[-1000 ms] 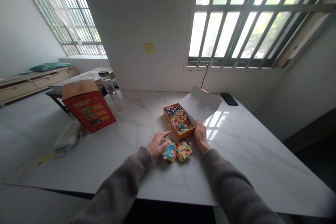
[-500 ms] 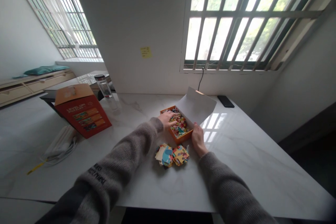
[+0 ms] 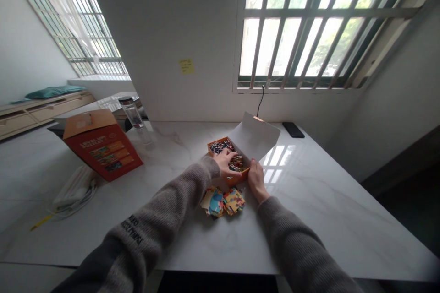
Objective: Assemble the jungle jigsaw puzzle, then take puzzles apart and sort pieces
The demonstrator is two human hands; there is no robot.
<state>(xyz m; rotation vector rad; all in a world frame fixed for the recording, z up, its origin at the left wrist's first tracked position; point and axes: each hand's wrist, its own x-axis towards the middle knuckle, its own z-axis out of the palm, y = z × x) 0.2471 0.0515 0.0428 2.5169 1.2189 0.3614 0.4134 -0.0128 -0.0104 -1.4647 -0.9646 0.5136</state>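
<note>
An orange puzzle box [image 3: 240,178] stands on the table with its white lid [image 3: 256,136] folded back to the right. Many small puzzle pieces [image 3: 220,146] fill it, several standing on edge. Over the near half of the box is my left hand [image 3: 225,162], thumb and fingers apart, fingertips down at the pieces; whether one is between them is hidden. My right hand [image 3: 256,178] grips the box's right near corner, thumb at the rim. Just in front of the box lie two small piles of pieces, a blue-and-cream pile [image 3: 213,202] and a yellow one [image 3: 234,201].
At the left stands a large red-orange carton [image 3: 103,151], with a clear bottle [image 3: 133,113] behind it. A white power strip with its cord [image 3: 74,187] lies in front of the carton. A black phone [image 3: 293,130] rests at the back right.
My left hand has moved toward the near right of the box, uncovering the pieces at the far end. My right hand stays at the box's corner. The view has shifted slightly.
</note>
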